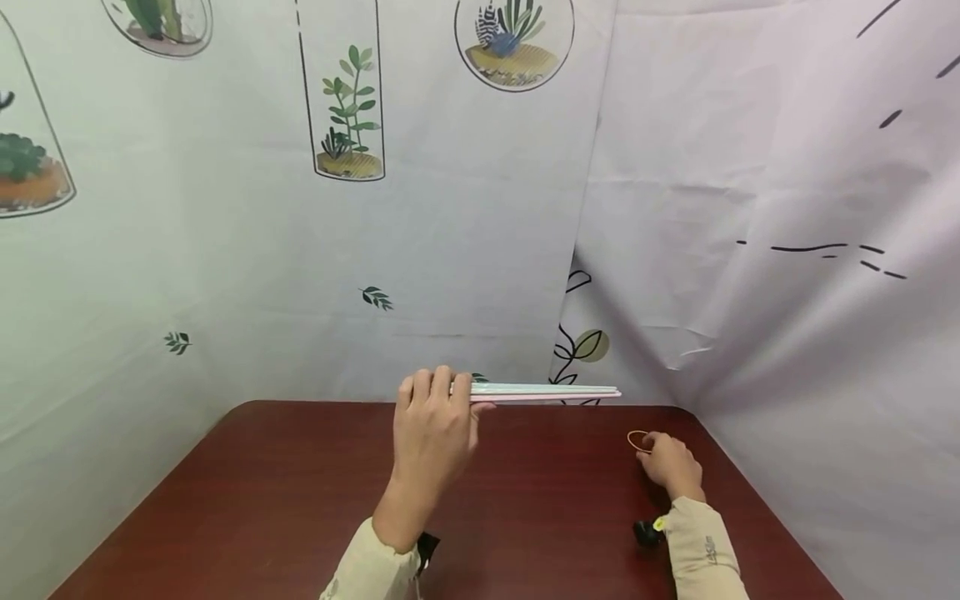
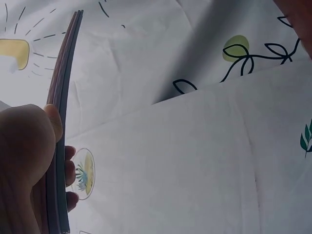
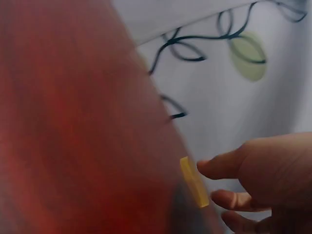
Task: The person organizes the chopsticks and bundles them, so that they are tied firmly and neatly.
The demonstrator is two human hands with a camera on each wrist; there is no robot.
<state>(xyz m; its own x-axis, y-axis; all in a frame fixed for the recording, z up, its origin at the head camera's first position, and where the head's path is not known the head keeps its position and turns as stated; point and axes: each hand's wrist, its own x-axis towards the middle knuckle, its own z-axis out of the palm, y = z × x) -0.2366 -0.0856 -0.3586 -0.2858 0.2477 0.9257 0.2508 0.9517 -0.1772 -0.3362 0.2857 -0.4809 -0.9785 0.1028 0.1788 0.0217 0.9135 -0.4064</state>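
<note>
My left hand (image 1: 435, 425) grips a bundle of long, thin chopsticks (image 1: 551, 392), raised above the table's far part. In the left wrist view the thumb lies along one side of the chopsticks (image 2: 63, 73), and fingertips show on the other side. My right hand (image 1: 672, 467) is low over the table's far right. Its thumb and fingers are spread beside a yellow rubber band (image 1: 637, 440). In the right wrist view the band (image 3: 194, 183) appears as a short strip close to the fingertips, with a gap between thumb and fingers; any contact is unclear.
The dark red table (image 1: 555, 500) has rounded far corners. A small black object (image 1: 647, 533) with a yellow-green spot is by the right sleeve. White cloth (image 1: 480, 233) printed with plants hangs behind the table and at both sides.
</note>
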